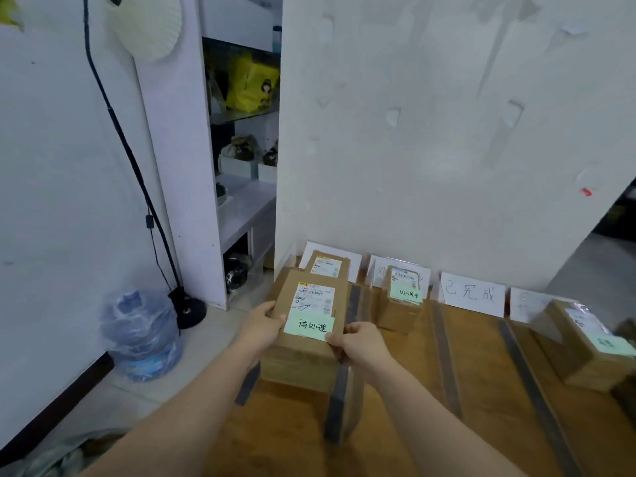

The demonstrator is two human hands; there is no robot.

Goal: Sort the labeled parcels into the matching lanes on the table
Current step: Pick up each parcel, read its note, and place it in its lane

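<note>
Wooden table [481, 390], taped lanes, white wall [447, 132]

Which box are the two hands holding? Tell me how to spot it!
Find the wooden table against the white wall. In its leftmost taped lane, take the nearer parcel, not the farther parcel behind. Only it is gripped by the left hand and right hand.

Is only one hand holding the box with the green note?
No, the left hand and the right hand both grip the box, one at each side.
</note>
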